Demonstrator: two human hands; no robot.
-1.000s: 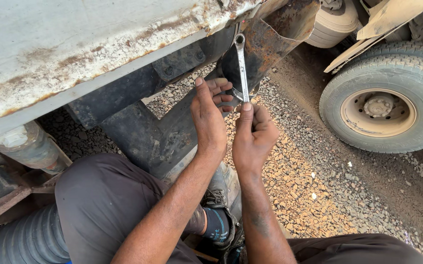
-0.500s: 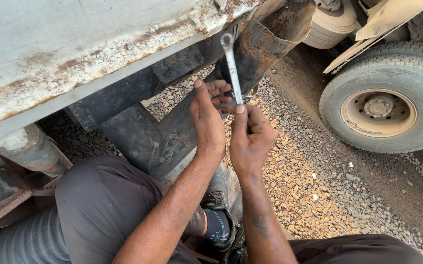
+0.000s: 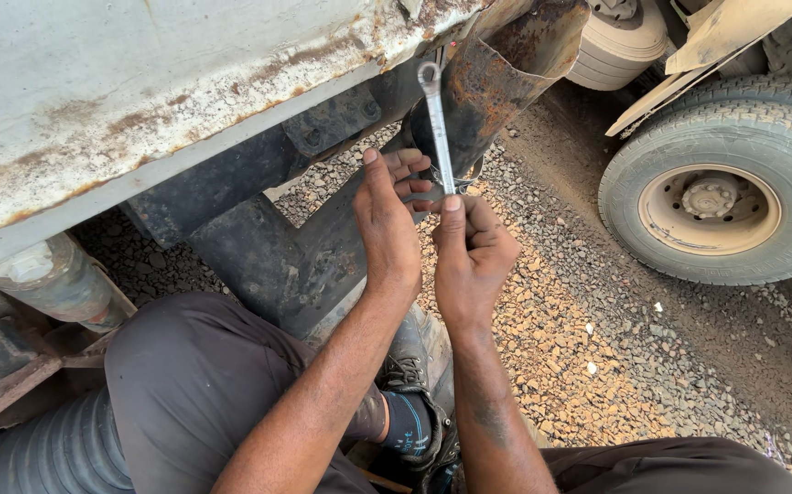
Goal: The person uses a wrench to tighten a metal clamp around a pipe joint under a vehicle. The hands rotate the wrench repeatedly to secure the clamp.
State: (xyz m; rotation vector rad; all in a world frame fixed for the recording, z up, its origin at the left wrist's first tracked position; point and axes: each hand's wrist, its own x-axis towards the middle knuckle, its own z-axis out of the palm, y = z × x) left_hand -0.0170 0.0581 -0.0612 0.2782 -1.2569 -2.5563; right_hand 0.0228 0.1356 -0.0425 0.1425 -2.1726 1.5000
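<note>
Both my hands on a slim steel ring spanner under a rusty truck body.

My right hand pinches the lower shank of the slim, bright steel ring spanner between thumb and curled fingers; my left hand lies just beside it, fingers bent loosely toward the spanner's foot. The spanner stands nearly upright, its ring end against the rusty, curved brown metal sheet. Above runs the flaking, off-white painted panel; below lies coarse reddish gravel, and a dusty rubber tyre stands to the right.
</note>
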